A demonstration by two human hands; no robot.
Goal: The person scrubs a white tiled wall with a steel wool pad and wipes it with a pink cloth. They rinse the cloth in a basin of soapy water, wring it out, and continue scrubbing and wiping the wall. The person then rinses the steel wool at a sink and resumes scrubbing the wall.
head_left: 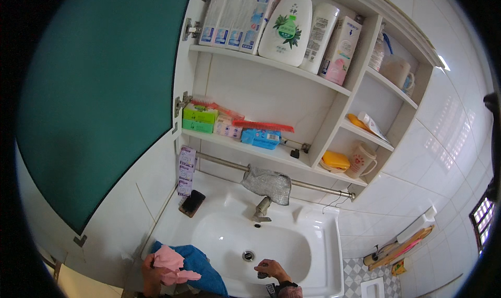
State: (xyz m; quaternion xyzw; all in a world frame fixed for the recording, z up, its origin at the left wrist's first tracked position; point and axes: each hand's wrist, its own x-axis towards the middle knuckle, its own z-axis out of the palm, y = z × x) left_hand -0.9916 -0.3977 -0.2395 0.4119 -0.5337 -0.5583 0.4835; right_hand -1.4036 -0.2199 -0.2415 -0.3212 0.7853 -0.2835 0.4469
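Note:
My left hand (pixel 152 273) is closed around a crumpled pink cloth (pixel 170 262) at the lower left, over a blue cloth (pixel 201 264) that drapes across the basin's front left edge. My right hand (pixel 274 270) is above the front of the white washbasin (pixel 231 274), its fingers curled on a small dark object (pixel 263 274) whose kind I cannot tell. Between the hands and further back lies the drain (pixel 248 255). Behind it stands the metal faucet (pixel 262 210), with a grey cloth (pixel 270 184) hanging from the rail above.
A dark phone-like object (pixel 192 203) lies on the basin's back left corner. Above is a wall cabinet (pixel 270 66) with a white pump bottle (pixel 287 28), several boxes, a red comb (pixel 266 126) and a mug (pixel 360 160). Its green-backed door (pixel 101 83) stands open at left.

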